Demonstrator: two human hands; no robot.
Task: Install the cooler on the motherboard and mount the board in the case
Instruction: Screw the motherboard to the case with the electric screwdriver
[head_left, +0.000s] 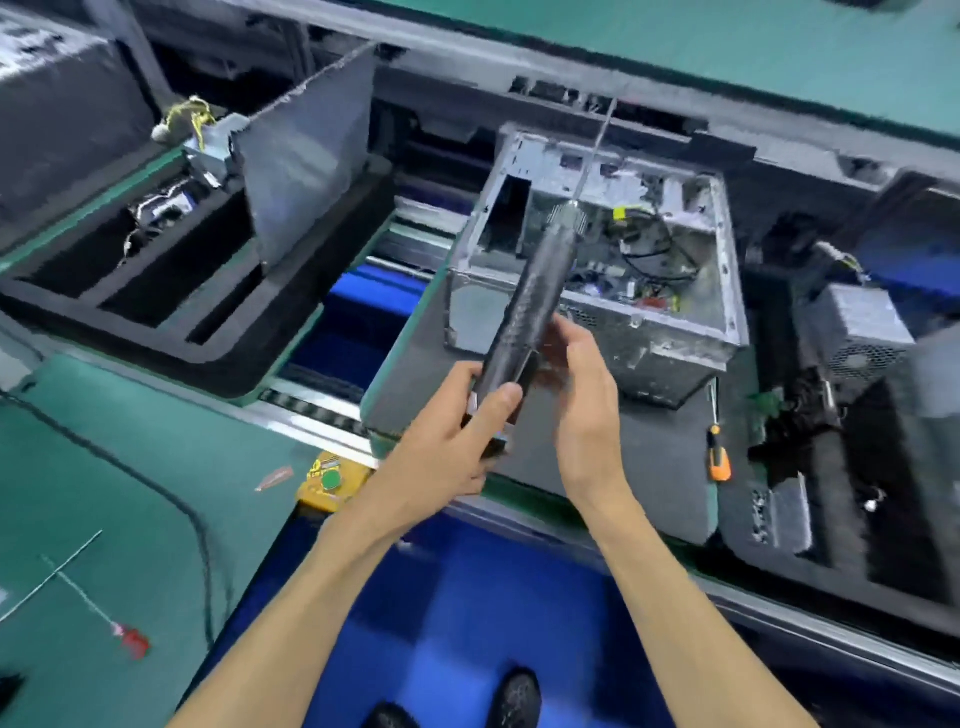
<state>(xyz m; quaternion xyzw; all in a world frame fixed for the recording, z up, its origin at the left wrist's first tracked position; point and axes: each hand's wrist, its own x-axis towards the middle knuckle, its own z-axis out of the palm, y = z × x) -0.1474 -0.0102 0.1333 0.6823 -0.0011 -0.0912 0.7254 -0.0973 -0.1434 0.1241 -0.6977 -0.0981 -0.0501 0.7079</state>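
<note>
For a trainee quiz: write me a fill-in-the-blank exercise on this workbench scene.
1. The left hand grips the black electric ______ by its lower end.
2. The open computer case sits on a ______ mat.
3. The small screwdriver lying on the mat has an ______ handle.
4. The right hand is held ______ the tool's body, fingers relaxed.

Missing words: screwdriver; grey; orange; beside

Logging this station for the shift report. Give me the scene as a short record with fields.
tool: black electric screwdriver, hung from a cord, tilted over the case
left hand: left hand grips the tool's lower end
right hand: right hand, fingers at the tool body; grip unclear
case: open metal case, cables inside
spare tool: orange-handled screwdriver on the grey mat, right of the hands
</note>
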